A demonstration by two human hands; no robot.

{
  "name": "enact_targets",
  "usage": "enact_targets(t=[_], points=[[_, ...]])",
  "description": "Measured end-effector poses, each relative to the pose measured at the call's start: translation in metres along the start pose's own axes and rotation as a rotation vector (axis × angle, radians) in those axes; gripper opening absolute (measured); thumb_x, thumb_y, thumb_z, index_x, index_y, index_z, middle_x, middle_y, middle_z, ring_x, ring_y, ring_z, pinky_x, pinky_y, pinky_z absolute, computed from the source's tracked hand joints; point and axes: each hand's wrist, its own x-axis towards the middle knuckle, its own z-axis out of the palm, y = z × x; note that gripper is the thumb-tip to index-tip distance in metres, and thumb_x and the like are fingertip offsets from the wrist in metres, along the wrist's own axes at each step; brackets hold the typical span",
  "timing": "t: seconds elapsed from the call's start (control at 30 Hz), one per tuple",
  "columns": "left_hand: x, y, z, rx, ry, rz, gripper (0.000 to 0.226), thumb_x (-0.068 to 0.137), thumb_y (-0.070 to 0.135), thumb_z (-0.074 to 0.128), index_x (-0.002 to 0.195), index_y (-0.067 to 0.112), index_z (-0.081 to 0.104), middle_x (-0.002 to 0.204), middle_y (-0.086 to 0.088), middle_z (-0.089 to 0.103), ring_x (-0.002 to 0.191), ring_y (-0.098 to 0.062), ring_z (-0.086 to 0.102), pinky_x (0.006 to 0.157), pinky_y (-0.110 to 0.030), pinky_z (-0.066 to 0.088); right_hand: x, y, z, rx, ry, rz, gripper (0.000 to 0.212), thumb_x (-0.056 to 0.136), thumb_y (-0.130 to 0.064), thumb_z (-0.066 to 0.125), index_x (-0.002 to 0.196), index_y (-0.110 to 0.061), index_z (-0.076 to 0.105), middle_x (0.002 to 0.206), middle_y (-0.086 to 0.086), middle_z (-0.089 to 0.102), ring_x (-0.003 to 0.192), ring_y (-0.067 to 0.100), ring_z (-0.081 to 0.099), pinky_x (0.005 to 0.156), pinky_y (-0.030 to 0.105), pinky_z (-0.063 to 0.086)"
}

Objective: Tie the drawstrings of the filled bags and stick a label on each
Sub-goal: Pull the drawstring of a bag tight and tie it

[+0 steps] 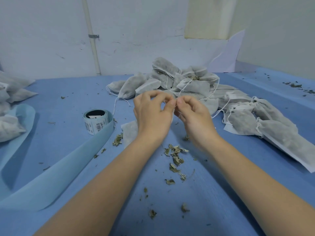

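Both hands meet above the middle of the blue surface (213,193), knuckles up and fingertips nearly touching. The left hand (151,114) and the right hand (192,116) each have fingers curled in a pinch on the thin white drawstring (175,101) of one filled bag (130,133) — a pale non-woven pouch lying flat beneath the left wrist, mostly hidden by it. Holding the cord ends close together like this suits forming a knot, so the tying step looks to be in hand; the knot itself is too small to make out.

The label roll (96,120) stands just left of the hands, its blue backing strip (56,169) trailing toward the near edge — handy for the sticking step. A heap of filled bags (184,82) lies behind and to the right; another pile of bags (12,106) sits at the far left. Dried leaf crumbs (175,159) are scattered between the forearms.
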Motion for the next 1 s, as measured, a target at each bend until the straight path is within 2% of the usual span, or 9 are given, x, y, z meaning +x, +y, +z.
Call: enact_targets(t=[0.1, 0.17, 0.27, 0.57, 0.7, 0.77, 0.87, 0.93, 1.0], points=[[0.001, 0.005, -0.003, -0.038, -0.024, -0.056, 0.02, 0.091, 0.029, 0.057, 0.073, 0.038, 0.056, 0.117, 0.009, 0.053, 0.123, -0.013, 0.027, 0.1, -0.025, 0.02, 0.001, 0.001, 0.005, 0.015, 0.036, -0.015, 0.012, 0.099, -0.016, 0.049, 0.089, -0.015, 0.056, 0.072, -0.003, 0.064, 0.07, 0.007, 0.06, 0.071, 0.02, 0.046], [0.003, 0.006, -0.004, 0.023, -0.063, -0.071, 0.021, 0.092, 0.034, 0.055, 0.071, 0.037, 0.056, 0.112, 0.008, 0.055, 0.116, -0.014, 0.03, 0.081, -0.022, 0.015, 0.002, 0.0, 0.003, -0.132, 0.093, -0.068, 0.014, 0.098, -0.019, 0.052, 0.084, -0.019, 0.056, 0.055, -0.015, 0.059, 0.057, -0.003, 0.055, 0.06, 0.012, 0.043], [0.005, 0.009, -0.004, 0.093, -0.071, -0.105, 0.017, 0.094, 0.035, 0.051, 0.079, 0.034, 0.058, 0.103, 0.007, 0.052, 0.105, -0.015, 0.029, 0.063, -0.028, 0.009, 0.001, -0.001, -0.001, -0.24, 0.122, -0.127, 0.013, 0.094, -0.024, 0.059, 0.081, -0.024, 0.057, 0.05, -0.019, 0.054, 0.059, 0.0, 0.056, 0.068, 0.021, 0.049], [0.017, 0.008, -0.015, 0.039, 0.1, -0.196, 0.013, 0.097, 0.024, 0.046, 0.091, 0.026, 0.058, 0.104, 0.009, 0.043, 0.12, -0.019, 0.032, 0.082, -0.028, 0.016, 0.003, -0.006, -0.001, -0.287, 0.083, -0.136, 0.01, 0.088, -0.024, 0.067, 0.079, -0.028, 0.065, 0.046, -0.021, 0.049, 0.054, 0.005, 0.051, 0.063, 0.023, 0.048], [0.012, 0.001, -0.012, -0.086, 0.004, -0.173, 0.014, 0.092, 0.032, 0.055, 0.078, 0.031, 0.054, 0.106, 0.002, 0.053, 0.114, -0.024, 0.045, 0.098, -0.039, 0.036, 0.005, -0.004, -0.004, -0.229, 0.182, -0.135, 0.007, 0.089, -0.023, 0.067, 0.083, -0.025, 0.069, 0.046, -0.021, 0.051, 0.052, 0.0, 0.049, 0.058, 0.016, 0.046], [0.01, -0.004, -0.011, -0.15, -0.055, -0.226, 0.013, 0.086, 0.04, 0.061, 0.081, 0.031, 0.054, 0.094, -0.002, 0.054, 0.096, -0.022, 0.051, 0.085, -0.038, 0.042, 0.007, -0.003, -0.007, -0.122, 0.31, -0.094, 0.011, 0.089, -0.024, 0.066, 0.079, -0.025, 0.069, 0.044, -0.019, 0.052, 0.047, -0.001, 0.049, 0.054, 0.014, 0.043], [0.008, -0.001, -0.011, -0.387, -0.246, -0.457, 0.053, 0.07, 0.057, 0.07, 0.102, 0.015, 0.063, 0.101, -0.003, 0.067, 0.094, -0.018, 0.062, 0.078, -0.033, 0.048, 0.014, -0.003, -0.009, 0.077, 0.506, -0.009, 0.026, 0.089, -0.023, 0.066, 0.064, -0.026, 0.064, 0.044, -0.019, 0.05, 0.052, 0.004, 0.049, 0.06, 0.021, 0.045], [0.007, -0.002, -0.008, -0.671, -0.39, -0.615, 0.054, 0.067, 0.046, 0.074, 0.107, 0.01, 0.068, 0.104, -0.007, 0.071, 0.095, -0.023, 0.068, 0.088, -0.038, 0.054, 0.017, -0.001, -0.01, 0.147, 0.585, 0.019, 0.029, 0.091, -0.023, 0.064, 0.062, -0.025, 0.062, 0.054, -0.016, 0.054, 0.065, 0.01, 0.053, 0.071, 0.03, 0.048], [0.005, -0.001, -0.004, -0.809, -0.447, -0.683, 0.038, 0.075, 0.026, 0.074, 0.106, 0.004, 0.068, 0.098, -0.01, 0.073, 0.083, -0.022, 0.071, 0.075, -0.031, 0.058, 0.018, 0.001, -0.012, 0.121, 0.61, 0.021, 0.025, 0.092, -0.024, 0.063, 0.067, -0.025, 0.062, 0.066, -0.012, 0.058, 0.076, 0.013, 0.055, 0.08, 0.033, 0.048]])
